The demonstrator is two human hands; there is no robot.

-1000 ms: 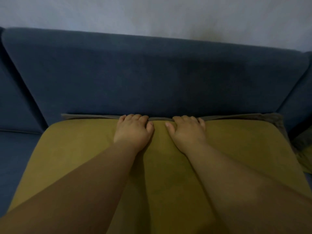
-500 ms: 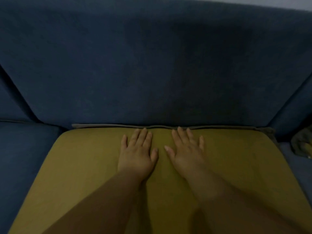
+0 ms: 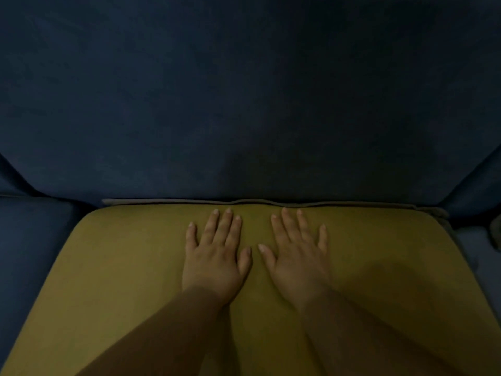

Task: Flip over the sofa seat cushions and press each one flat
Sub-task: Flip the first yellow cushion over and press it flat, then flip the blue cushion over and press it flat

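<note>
A mustard-yellow seat cushion [image 3: 122, 267] lies flat in the middle seat of a dark blue sofa, its grey piped back edge against the backrest. My left hand [image 3: 215, 256] rests palm down on the cushion near its back edge, fingers spread. Just to the right of it, my right hand [image 3: 298, 259] lies flat in the same way, thumb close to the left thumb. Neither hand holds anything. Both forearms reach in from the bottom of the view.
The dark blue backrest [image 3: 244, 104] fills the upper half. A blue seat cushion [image 3: 29, 240] lies to the left of the yellow one. At the right edge a lighter seat surface [image 3: 477, 253] and part of a dark object [image 3: 496, 232] show.
My fingers, curled over the cushion's back edge a second ago, have opened and drawn back onto the top, now flat and more spread. The view has tilted down and closer.
</note>
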